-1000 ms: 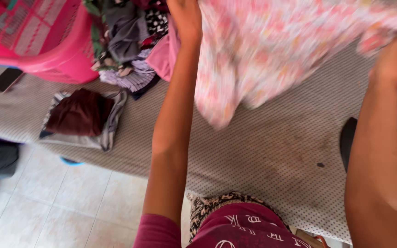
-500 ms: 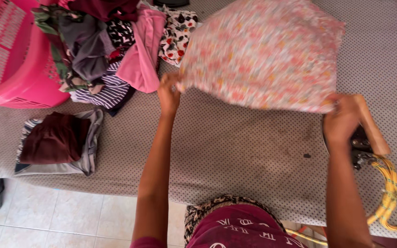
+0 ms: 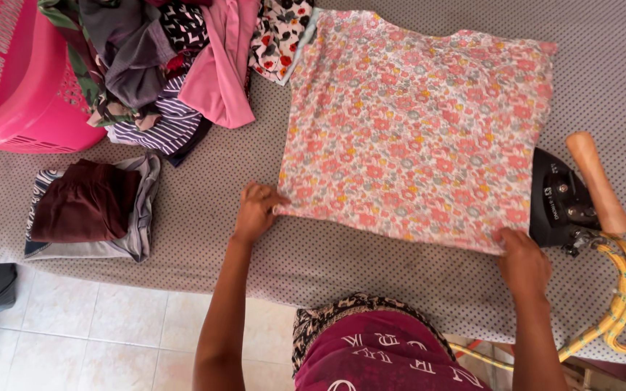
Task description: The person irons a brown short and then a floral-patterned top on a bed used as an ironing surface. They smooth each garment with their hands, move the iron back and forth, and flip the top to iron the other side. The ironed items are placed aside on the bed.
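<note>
A pink floral garment [image 3: 414, 123] lies spread flat on the grey dotted ironing surface [image 3: 204, 239]. My left hand [image 3: 256, 210] pinches its near left corner. At the near right corner my right hand [image 3: 523, 262] grips the hem. A black iron [image 3: 561, 203] with a tan wooden handle rests just right of the garment, close to my right hand.
A pile of mixed clothes [image 3: 161, 65] spills from a pink laundry basket [image 3: 16, 87] at the back left. A folded stack with a maroon piece on top [image 3: 88, 206] sits near the left front edge. A yellow cord [image 3: 621, 297] trails from the iron. Tiled floor [image 3: 110, 333] lies below.
The floral garment was held up in the air, then lowered; now it lies flat on the surface with both hands at its near corners.
</note>
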